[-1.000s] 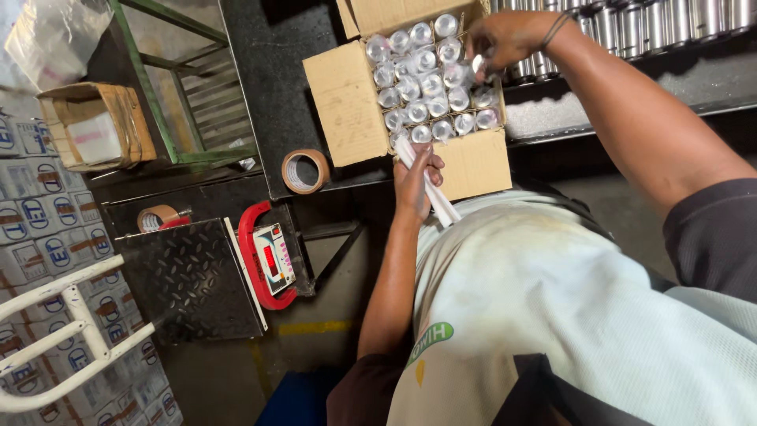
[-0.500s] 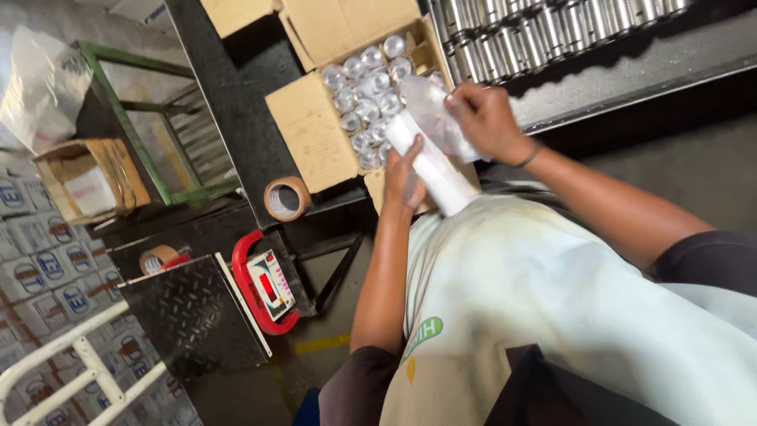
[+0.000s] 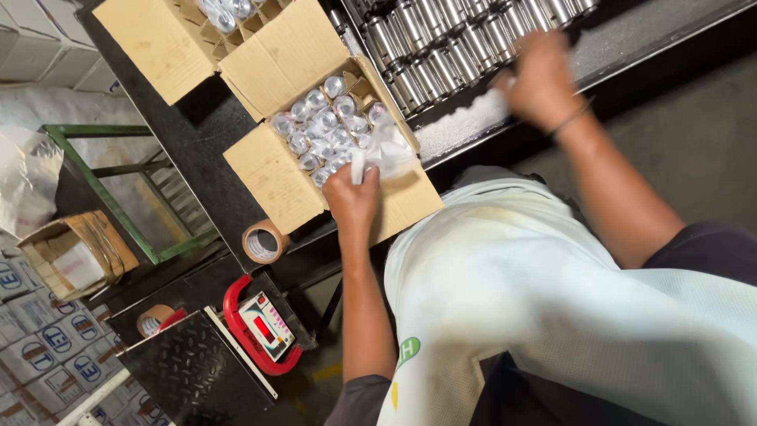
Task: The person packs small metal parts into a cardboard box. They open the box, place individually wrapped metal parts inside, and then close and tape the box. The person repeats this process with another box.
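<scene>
Crumpled clear plastic bag (image 3: 386,150), left hand (image 3: 352,197) grip closed on it, right hand (image 3: 540,79) grip blurred, unclear

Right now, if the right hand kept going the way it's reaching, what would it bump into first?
Most likely the shiny metal cans lined up in rows on the black bench. The right hand reaches toward them and looks almost there, though it is blurred, so the depth is hard to judge.

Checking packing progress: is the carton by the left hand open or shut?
Open. The cardboard carton has its flaps spread, and shiny wrapped pieces show inside it.
</scene>
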### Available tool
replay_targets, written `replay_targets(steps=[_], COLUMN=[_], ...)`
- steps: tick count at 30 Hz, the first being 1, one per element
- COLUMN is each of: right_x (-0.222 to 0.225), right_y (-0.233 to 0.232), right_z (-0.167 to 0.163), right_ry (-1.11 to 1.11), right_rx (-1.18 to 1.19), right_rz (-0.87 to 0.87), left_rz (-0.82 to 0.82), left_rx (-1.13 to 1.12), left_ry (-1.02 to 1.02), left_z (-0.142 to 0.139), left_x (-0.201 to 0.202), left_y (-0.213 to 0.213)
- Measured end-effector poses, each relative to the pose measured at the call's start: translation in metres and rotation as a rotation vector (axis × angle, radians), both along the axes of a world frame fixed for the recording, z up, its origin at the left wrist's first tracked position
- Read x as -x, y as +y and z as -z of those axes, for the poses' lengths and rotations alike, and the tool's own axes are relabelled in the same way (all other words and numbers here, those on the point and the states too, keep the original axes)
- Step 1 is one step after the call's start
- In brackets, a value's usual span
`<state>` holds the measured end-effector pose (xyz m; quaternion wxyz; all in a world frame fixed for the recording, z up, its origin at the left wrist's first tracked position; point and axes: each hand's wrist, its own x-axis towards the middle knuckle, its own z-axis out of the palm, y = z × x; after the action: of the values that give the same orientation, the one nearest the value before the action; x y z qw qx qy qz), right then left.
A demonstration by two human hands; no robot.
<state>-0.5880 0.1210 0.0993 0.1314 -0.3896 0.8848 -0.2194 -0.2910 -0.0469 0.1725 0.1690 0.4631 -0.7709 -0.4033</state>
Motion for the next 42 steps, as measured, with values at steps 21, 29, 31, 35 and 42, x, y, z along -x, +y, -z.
replay_targets(steps=[21, 29, 31, 35, 42], right_x=[-0.124, -0.102, -0.091, -0.063, -0.093], right_y=[-0.059, -0.16, -0.2, -0.258, -0.226], right_z=[-0.022, -0.016, -0.019, -0.02, -0.025], right_ry=[-1.107, -0.019, 0.119, -0.322, 0.07], right_rx=[0.17, 0.286, -0.087, -0.354, -0.158], right_rz=[-0.273, -0.564, -0.78, -0.943, -0.727], left_rz=[-0.185, -0.234, -0.256, -0.293, -0.266], left_rx=[-0.803, -0.7, -0.743, -0.765, -1.086], left_ry=[0.64, 0.458, 0.541, 0.597, 0.88], left_z=[0.064, 0.088, 0.089, 0.094, 0.106], left_x=[-0.01, -0.057, -0.058, -0.067, -0.081], left_y=[0.013, 0.011, 0.015, 0.019, 0.012])
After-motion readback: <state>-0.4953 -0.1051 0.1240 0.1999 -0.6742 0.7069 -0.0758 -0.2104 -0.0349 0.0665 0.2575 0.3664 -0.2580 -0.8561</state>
